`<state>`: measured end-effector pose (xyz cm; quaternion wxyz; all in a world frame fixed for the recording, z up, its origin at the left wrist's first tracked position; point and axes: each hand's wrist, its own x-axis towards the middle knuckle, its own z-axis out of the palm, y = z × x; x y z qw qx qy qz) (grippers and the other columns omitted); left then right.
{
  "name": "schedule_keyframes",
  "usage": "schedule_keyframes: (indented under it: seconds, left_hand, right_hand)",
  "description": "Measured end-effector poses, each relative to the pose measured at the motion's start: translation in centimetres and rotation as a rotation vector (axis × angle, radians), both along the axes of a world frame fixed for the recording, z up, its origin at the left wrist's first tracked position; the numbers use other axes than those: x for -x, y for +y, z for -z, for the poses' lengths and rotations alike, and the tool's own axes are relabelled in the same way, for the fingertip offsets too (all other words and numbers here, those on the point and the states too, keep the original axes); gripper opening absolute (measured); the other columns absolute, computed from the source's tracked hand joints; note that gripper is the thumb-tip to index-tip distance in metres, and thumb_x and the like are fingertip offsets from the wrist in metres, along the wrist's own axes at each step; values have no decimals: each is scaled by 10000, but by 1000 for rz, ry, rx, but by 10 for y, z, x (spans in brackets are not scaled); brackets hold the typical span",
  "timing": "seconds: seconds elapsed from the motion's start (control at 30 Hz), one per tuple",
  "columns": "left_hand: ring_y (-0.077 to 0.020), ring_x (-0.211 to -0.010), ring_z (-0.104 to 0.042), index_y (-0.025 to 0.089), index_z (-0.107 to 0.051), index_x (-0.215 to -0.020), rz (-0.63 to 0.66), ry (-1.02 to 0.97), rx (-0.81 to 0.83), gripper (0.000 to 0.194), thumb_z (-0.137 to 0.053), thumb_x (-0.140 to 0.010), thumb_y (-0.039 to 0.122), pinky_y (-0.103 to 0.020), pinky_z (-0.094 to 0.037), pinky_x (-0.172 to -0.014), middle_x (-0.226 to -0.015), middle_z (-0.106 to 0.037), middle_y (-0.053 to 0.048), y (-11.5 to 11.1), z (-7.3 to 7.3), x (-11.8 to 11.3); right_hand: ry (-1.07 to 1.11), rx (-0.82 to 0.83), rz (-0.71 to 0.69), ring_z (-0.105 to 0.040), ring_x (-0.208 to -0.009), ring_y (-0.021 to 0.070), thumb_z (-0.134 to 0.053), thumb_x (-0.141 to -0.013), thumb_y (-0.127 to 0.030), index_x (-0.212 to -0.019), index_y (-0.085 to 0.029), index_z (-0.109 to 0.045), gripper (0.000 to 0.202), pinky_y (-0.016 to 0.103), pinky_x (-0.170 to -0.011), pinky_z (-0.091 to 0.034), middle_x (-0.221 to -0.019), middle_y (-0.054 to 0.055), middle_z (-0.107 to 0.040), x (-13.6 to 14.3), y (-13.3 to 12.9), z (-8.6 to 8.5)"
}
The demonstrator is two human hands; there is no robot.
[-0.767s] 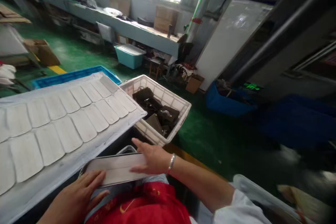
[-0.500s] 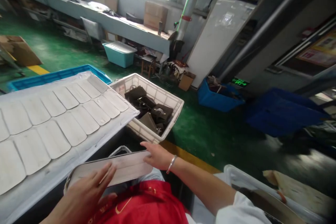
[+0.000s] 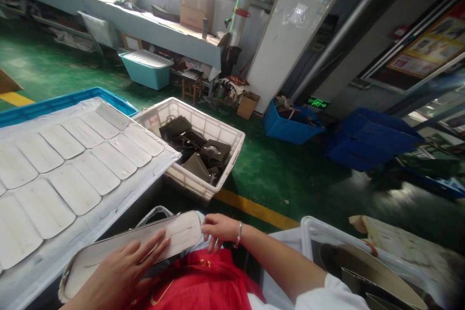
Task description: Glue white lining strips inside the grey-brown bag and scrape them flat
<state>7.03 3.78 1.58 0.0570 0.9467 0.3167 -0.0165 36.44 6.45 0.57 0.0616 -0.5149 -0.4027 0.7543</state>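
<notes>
A long piece with rounded ends and a pale face point(image 3: 181, 230) lies across my lap, with a dark edge and a light handle-like loop point(image 3: 154, 214) behind it. My left hand point(image 3: 127, 264) rests flat on its pale face, fingers extended. At its right end is my right hand point(image 3: 220, 230), fingers apart and slightly bent, the fingertips beside the rounded edge. Whether they touch it is hard to tell. Rows of pale rounded panels point(image 3: 82, 186) lie on a white-covered board point(image 3: 119, 208) at the left.
Beyond the board stands a white crate point(image 3: 238, 152) holding dark bag-like items point(image 3: 196, 167). A blue crate point(image 3: 109, 94) sits under the board's far side. At lower right is a white bin point(image 3: 307, 232) with dark and tan pieces. Farther back are blue bins point(image 3: 290, 128) and a long bench point(image 3: 145, 22).
The camera view has shifted. My right hand has come off the top of the piece's right end to beside its edge, and the piece's pale right end is now uncovered.
</notes>
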Motion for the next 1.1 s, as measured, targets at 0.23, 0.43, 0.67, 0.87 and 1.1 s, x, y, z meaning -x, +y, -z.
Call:
schedule_keyframes:
  seconds: [0.23, 0.43, 0.67, 0.87, 1.1]
  left_hand:
    - [-230, -997, -613, 339, -140, -1425, -15, -48, -3, 684, -512, -857, 420, -332, -543, -804, -1405, -407, -6, 3, -4, 0]
    - [-244, -1058, -586, 366, -174, -1416, -47, -25, 89, 659, -521, -856, 377, -366, -526, -856, -1409, -406, -4, 5, -6, 0]
    - [-247, -1031, -595, 387, -184, -1406, -91, -17, 143, 763, -616, -790, 258, -365, -527, -842, -1394, -435, 0, 9, -7, -4]
    - [-239, -996, -597, 379, -233, -1401, -82, -17, 128, 770, -570, -757, 126, -360, -502, -843, -1379, -460, -1, 7, -4, -7]
    - [-229, -920, -590, 322, -372, -1366, -79, 91, 174, 713, -506, -712, 71, -346, -488, -805, -1373, -467, -22, 8, -5, -13]
  right_hand:
    - [-10, -43, -173, -535, -351, 82, -370, -886, -179, -625, -139, -432, 271, 165, -378, -441, -479, -52, -494, 9, 10, 4]
    - [181, -200, -81, -462, -304, 85, -385, -895, -452, -623, -159, -449, 405, 180, -338, -389, -399, -43, -490, 3, 7, 21]
    - [200, -324, -49, -477, -336, 94, -371, -844, -587, -636, -164, -444, 478, 192, -345, -393, -416, -31, -489, -1, 0, 33]
    - [-236, -484, -379, -554, -430, 113, -306, -903, -312, -711, -161, -479, 299, 203, -438, -414, -540, -2, -559, 2, 9, 15]
    - [-605, -872, -731, -616, -688, 178, -373, -881, -277, -762, -151, -601, 286, 243, -595, -373, -776, 84, -676, 9, 20, -6]
